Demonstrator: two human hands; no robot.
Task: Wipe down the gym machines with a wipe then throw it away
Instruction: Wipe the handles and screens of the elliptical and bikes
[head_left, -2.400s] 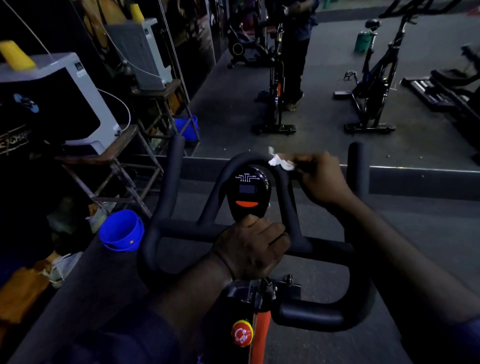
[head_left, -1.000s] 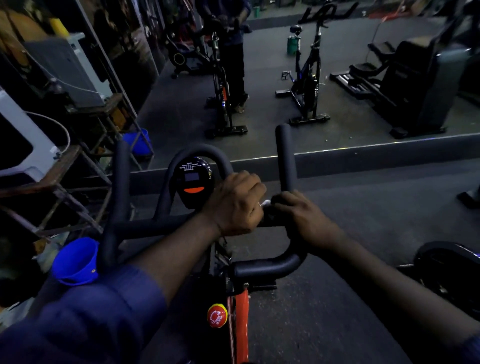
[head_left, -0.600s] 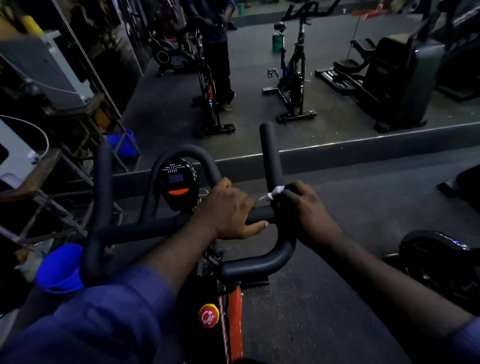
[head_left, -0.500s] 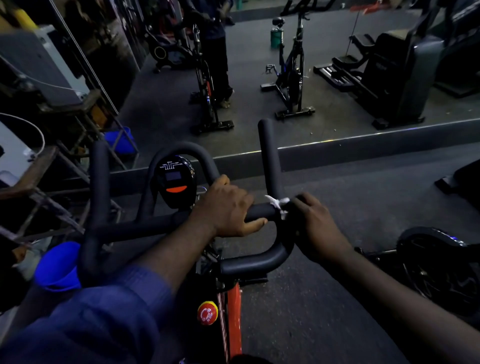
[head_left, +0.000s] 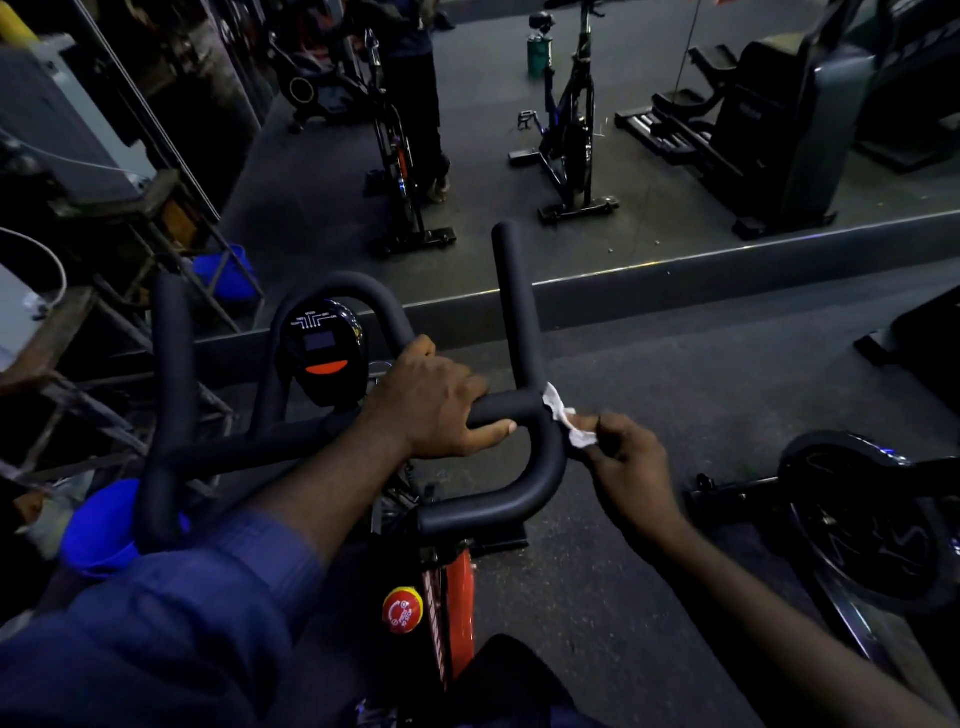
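Note:
A spin bike's black padded handlebar (head_left: 524, 488) fills the middle, with a round black console (head_left: 323, 358) between its bars and an orange frame with a red knob (head_left: 401, 610) below. My left hand (head_left: 436, 405) grips the crossbar just left of the right upright. My right hand (head_left: 631, 467) pinches a small white wipe (head_left: 563, 421) against the outer side of the handlebar's right bend.
A wall mirror ahead reflects spin bikes (head_left: 569, 130), a stepper machine (head_left: 769, 119) and a standing person. A blue bucket (head_left: 101, 525) sits low left beside wooden stools (head_left: 78, 322). Another bike's flywheel (head_left: 872, 525) lies on the right over dark floor.
My right hand has slid the wipe from the top of the loop down to the right bend's outer side. My left hand moved right along the crossbar. The view swung right.

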